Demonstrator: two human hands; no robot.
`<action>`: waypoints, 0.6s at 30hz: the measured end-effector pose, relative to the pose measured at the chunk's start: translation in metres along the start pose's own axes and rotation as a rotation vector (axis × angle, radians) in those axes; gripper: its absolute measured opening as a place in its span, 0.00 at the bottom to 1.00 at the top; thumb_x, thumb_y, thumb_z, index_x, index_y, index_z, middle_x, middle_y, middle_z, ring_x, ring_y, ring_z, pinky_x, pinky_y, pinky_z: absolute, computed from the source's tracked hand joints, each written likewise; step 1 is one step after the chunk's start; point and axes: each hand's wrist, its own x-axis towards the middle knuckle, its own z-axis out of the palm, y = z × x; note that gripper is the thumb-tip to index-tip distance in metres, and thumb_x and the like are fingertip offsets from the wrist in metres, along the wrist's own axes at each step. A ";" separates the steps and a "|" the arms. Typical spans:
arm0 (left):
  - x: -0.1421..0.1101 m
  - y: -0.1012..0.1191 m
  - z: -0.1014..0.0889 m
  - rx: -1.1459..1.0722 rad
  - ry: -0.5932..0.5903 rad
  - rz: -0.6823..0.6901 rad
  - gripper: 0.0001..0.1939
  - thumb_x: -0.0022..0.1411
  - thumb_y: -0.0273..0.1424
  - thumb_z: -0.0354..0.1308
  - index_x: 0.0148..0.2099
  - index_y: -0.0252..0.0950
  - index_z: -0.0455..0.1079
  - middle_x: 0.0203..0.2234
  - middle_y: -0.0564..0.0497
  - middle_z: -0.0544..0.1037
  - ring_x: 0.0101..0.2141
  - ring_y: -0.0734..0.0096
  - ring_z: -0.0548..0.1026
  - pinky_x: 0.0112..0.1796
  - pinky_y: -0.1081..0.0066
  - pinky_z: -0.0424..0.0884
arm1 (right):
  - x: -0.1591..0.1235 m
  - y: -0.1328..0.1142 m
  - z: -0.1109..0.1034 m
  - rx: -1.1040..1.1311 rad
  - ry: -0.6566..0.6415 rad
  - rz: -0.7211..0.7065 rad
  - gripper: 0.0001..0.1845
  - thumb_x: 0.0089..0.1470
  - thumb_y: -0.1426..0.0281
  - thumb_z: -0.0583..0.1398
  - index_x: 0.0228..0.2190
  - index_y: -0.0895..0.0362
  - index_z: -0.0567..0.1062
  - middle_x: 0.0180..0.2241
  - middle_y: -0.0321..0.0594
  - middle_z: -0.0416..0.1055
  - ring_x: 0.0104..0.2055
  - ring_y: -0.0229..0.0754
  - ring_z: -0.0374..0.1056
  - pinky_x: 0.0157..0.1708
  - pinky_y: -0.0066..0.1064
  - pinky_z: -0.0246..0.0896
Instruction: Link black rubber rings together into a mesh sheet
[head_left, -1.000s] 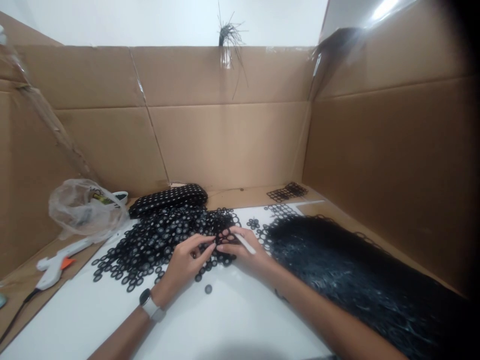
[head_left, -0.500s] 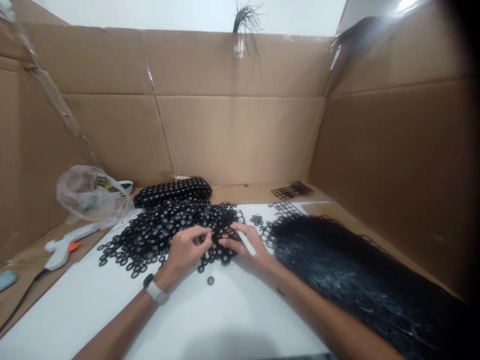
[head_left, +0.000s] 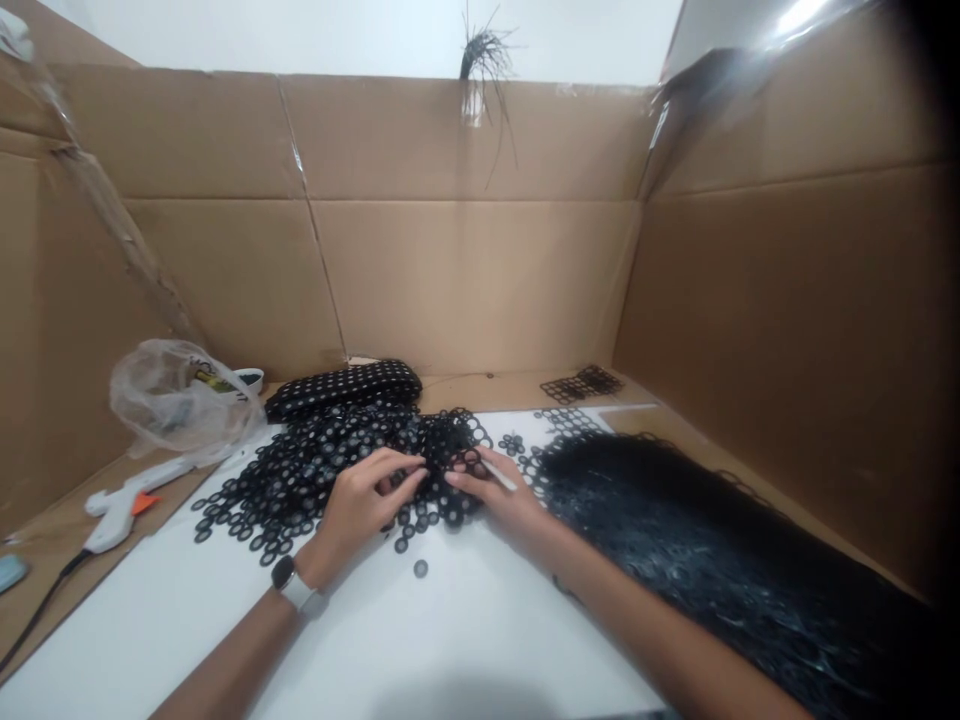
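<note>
A heap of small black rings lies on a white board. My left hand, with a watch on its wrist, rests at the heap's near edge, its fingers curled and pinching a piece of joined rings. My right hand meets it from the right, pinching the same piece and holding a thin white stick between its fingers. One loose ring lies alone in front of the hands.
A large black mat of linked rings covers the right side. A white glue gun, a clear plastic bag and a folded dotted black piece lie at left and behind. Cardboard walls enclose the board on three sides.
Both hands stayed at the heap's edge with only slight finger shifts. The camera tilted a little, so the scene moved in the picture.
</note>
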 end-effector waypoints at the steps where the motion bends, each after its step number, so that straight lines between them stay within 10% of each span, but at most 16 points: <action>1: -0.001 0.004 0.004 -0.022 -0.026 0.008 0.12 0.73 0.41 0.64 0.55 0.46 0.82 0.45 0.51 0.84 0.26 0.75 0.73 0.32 0.71 0.73 | 0.000 -0.001 0.002 0.075 0.001 0.041 0.25 0.46 0.55 0.78 0.38 0.55 0.77 0.39 0.41 0.78 0.40 0.46 0.75 0.40 0.36 0.72; 18: -0.006 0.010 0.016 -0.137 -0.047 -0.044 0.14 0.75 0.39 0.62 0.58 0.45 0.82 0.47 0.49 0.85 0.25 0.77 0.74 0.29 0.74 0.74 | -0.004 -0.001 0.014 0.396 0.151 0.251 0.31 0.33 0.73 0.81 0.38 0.52 0.76 0.40 0.34 0.78 0.43 0.42 0.74 0.40 0.30 0.68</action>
